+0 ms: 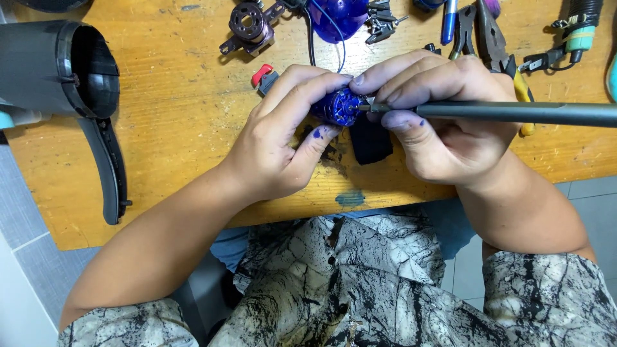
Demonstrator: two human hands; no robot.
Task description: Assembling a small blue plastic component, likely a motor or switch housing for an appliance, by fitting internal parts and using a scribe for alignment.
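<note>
Fingers point(302, 90) of left hand point(276, 148) pinching small blue motor point(340, 106) just above wooden table point(173, 109); right hand point(443, 122) gripping dark rod-shaped tool point(514, 113), tip touching motor. Lying nearby: grey hair dryer shell point(64, 77), pliers point(495, 38).

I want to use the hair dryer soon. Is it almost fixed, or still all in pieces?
Still in pieces. Done: the grey dryer shell lies opened on the wooden table, with parts scattered near the pliers. In hand: the left hand holds the small blue motor while the right hand presses a thin dark tool into it. Left: putting everything back together.
</note>
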